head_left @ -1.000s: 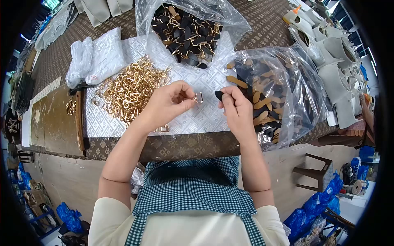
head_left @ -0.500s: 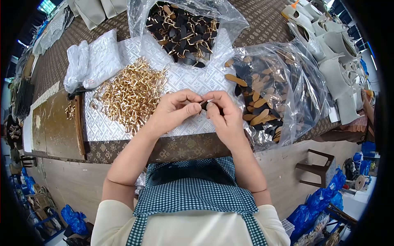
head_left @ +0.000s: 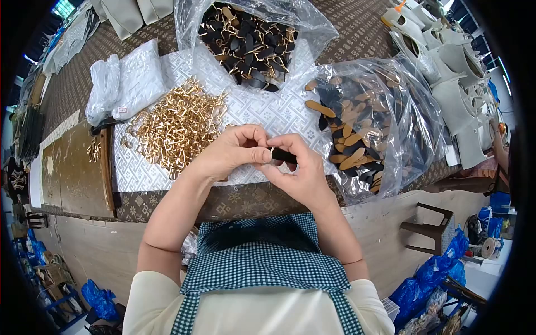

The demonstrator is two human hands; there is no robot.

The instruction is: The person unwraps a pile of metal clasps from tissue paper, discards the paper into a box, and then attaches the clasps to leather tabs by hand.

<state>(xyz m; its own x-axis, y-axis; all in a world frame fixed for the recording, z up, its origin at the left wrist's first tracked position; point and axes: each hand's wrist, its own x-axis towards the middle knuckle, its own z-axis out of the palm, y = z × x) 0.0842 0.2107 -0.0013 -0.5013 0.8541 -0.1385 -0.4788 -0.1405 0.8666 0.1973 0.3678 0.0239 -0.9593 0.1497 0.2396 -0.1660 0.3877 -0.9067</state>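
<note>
Close together above the near edge of the table, my left hand (head_left: 237, 152) and my right hand (head_left: 301, 170) are both closed in pinches. A small black leather tab (head_left: 285, 155) lies between the right thumb and fingers. At its left end a glint of a gold metal fitting (head_left: 272, 150) shows by my left fingertips; most of it is hidden. Left of my hands is a heap of gold metal fittings (head_left: 178, 128). To the right, a clear plastic bag (head_left: 410, 128) contains black and tan leather tabs (head_left: 354, 159).
Beyond my hands, an open clear bag (head_left: 312, 28) holds black tabs with gold fittings (head_left: 248, 47). White plastic packets (head_left: 139, 81) and a worn board (head_left: 75, 173) lie left. Grey bag-like pieces (head_left: 460, 100) line the right side. A brown stool (head_left: 427, 228) stands on the floor.
The black tab has turned and more of it shows now, in my right hand. My right hand has shifted slightly down and left, its fingers bent round the tab.
</note>
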